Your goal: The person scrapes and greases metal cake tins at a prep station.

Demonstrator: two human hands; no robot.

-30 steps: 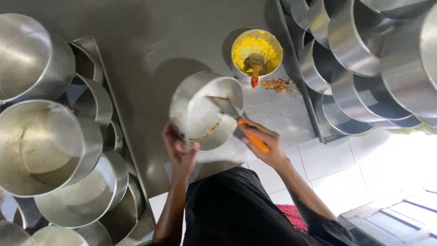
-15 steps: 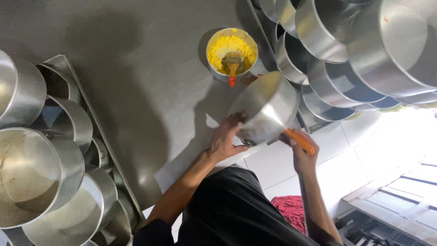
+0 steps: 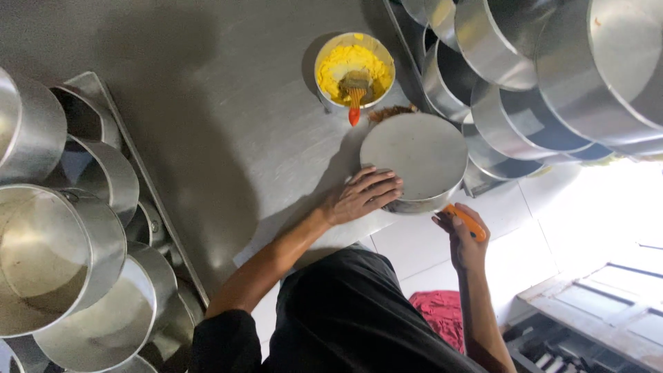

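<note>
At table edge, upturned round pan (image 3: 414, 157) under left hand (image 3: 360, 197), right hand (image 3: 464, 238) beside it

Two hands: left hand (image 3: 362, 195), right hand (image 3: 464, 238); one yellow bowl (image 3: 354, 69); one orange-handled tool (image 3: 466, 221).

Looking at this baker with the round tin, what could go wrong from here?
The upturned round tin juts past the steel table's edge under the left hand, so it might slip off. The right hand grips an orange-handled tool under the rim; it could catch. The stacked tins beside it lean and might get knocked.
</note>
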